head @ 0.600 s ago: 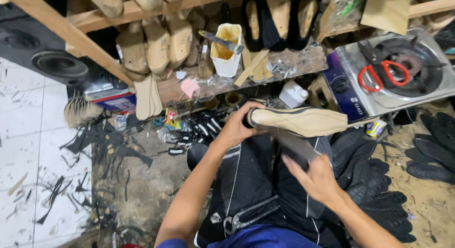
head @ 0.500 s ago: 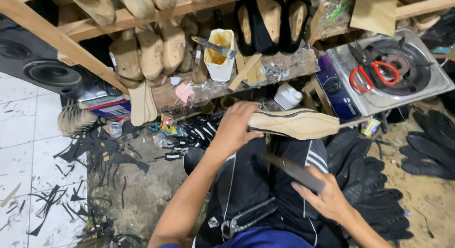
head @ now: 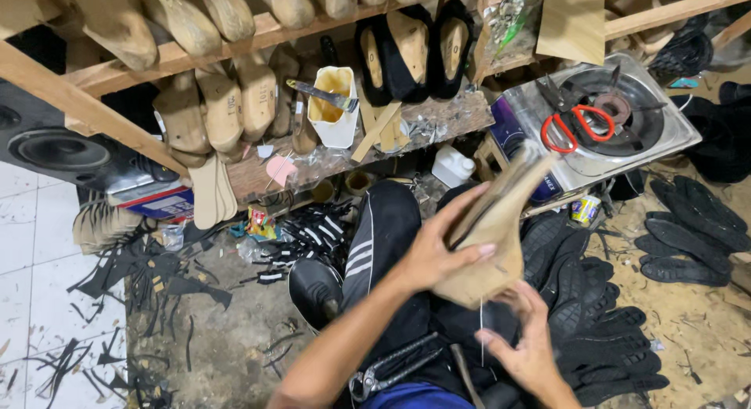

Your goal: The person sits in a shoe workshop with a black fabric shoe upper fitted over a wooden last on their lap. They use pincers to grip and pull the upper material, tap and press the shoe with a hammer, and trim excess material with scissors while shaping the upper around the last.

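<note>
Cluttered shoemaker's floor below the gas stove (head: 618, 116): left hand (head: 438, 252) clamped on tan shoe last (head: 493, 229), right hand (head: 524, 342) pinching thread beneath.

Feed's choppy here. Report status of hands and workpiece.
Left hand gripping shoe last, tilted up. Right hand under its lower end, touching or not unclear. Pliers on lap.

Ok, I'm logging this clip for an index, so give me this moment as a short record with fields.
setting: cluttered shoemaking bench, seen from above
left hand: grips the beige shoe last, tilted, on its side
right hand: under the last's lower end, touching it
lap: pliers on dark trousers
bench: white glue cup with brush; wooden lasts
right side: red scissors on gas stove; black soles on floor
</note>
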Demonstrator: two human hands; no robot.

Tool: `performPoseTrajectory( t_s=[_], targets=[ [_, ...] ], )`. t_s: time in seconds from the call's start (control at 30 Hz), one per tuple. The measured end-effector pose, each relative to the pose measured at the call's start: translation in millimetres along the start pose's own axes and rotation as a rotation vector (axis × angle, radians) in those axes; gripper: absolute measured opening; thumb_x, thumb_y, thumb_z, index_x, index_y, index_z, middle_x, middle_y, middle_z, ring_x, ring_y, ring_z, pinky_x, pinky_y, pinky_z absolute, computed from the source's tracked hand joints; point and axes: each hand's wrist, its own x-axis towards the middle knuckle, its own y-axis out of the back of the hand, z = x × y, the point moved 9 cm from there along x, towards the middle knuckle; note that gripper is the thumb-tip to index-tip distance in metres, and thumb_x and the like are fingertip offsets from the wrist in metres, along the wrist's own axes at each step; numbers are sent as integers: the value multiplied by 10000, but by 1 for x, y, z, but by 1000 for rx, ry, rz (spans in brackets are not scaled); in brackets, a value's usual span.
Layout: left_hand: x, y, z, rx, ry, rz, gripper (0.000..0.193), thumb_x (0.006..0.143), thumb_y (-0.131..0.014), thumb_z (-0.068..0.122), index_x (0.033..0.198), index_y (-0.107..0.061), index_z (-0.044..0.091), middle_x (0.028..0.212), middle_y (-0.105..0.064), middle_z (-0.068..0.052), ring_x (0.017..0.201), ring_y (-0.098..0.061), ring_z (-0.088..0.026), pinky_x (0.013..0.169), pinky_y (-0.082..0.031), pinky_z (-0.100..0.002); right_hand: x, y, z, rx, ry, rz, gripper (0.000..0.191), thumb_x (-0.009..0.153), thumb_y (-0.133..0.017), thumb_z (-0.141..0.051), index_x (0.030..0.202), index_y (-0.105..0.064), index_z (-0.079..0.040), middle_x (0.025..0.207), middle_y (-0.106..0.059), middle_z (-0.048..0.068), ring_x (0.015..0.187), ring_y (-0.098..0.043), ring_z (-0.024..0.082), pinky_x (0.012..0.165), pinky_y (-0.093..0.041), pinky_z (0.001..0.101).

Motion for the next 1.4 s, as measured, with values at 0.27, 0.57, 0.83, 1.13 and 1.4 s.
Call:
performPoseTrajectory(
  t_s=[0.27,0.57,0.83,1.13,1.4],
  targets=[
    [-17,-9,50,-682,40,3,846,899,-701,122,1604,-240,53,1490,-495,-259,1322,-584,-405,1074,-545,-527,-5,-48,-16,-116,-10,-46,764,821,-736,21,1495,-398,-101,1296,-594,171,1149,-633,299,970,-523,396],
    [-21,1,74,-660,53,-58,777,884,-709,227,1514,-365,-72,1342,-566,-311,1243,-636,-385,1040,-580,-503,9,-68,-82,-142,347,-105,1178,800,-729,73,1641,-58,-406,1373,-415,262,1156,-554,381,875,-545,457],
    [-24,5,74,-678,67,-26,793,854,-700,238,1496,-343,-60,1353,-578,-297,1201,-656,-368,991,-597,-483,8,-73,-87,-118,307,-111,1161,801,-720,90,1642,-75,-383,1382,-413,266,1152,-567,375,875,-554,436],
    [12,63,-6,-916,135,193,701,977,-686,407,1427,-485,-92,1253,-637,-242,1054,-674,-364,903,-595,-485,66,-74,-103,210,-146,-169,1296,687,-747,173,1636,21,-263,1375,-477,203,1252,-545,312,1025,-472,397],
    [47,106,-56,-1555,277,222,650,930,-716,327,1402,-468,-43,1304,-616,-170,1208,-609,-311,1051,-511,-466,102,-92,-118,639,-228,-206,1260,786,-532,254,1633,201,-324,1531,-430,218,1427,-496,327,1089,-472,387]
  ],
)
